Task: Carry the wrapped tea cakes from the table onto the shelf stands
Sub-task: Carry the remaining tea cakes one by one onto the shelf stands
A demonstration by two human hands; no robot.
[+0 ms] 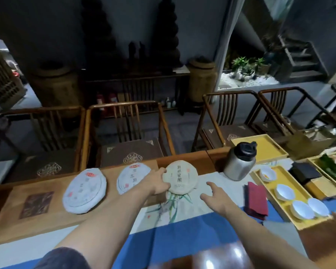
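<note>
- We saw the left hand point(157, 182) gripping the left edge of the cream tea cake point(180, 177), tilted up on the bench point(184, 160).
- Right hand point(214, 198) was open, empty, near that cake.
- Two white tea cakes point(85, 190) point(132, 177) lay left of it.

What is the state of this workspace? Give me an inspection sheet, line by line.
Surface: long wooden table with a blue-edged painted runner and a wooden board at left.
Job's things: three wrapped tea cakes; cream cake tilted up, two white cakes lying on the board.
Clutter: steel flask, yellow tray of white cups, red cloth.
Grips: left hand holds the cream cake's edge; right hand open, apart from it.
Cables: nothing seen.
Surroundings: wooden chairs behind the table; shelf stands not seen.
</note>
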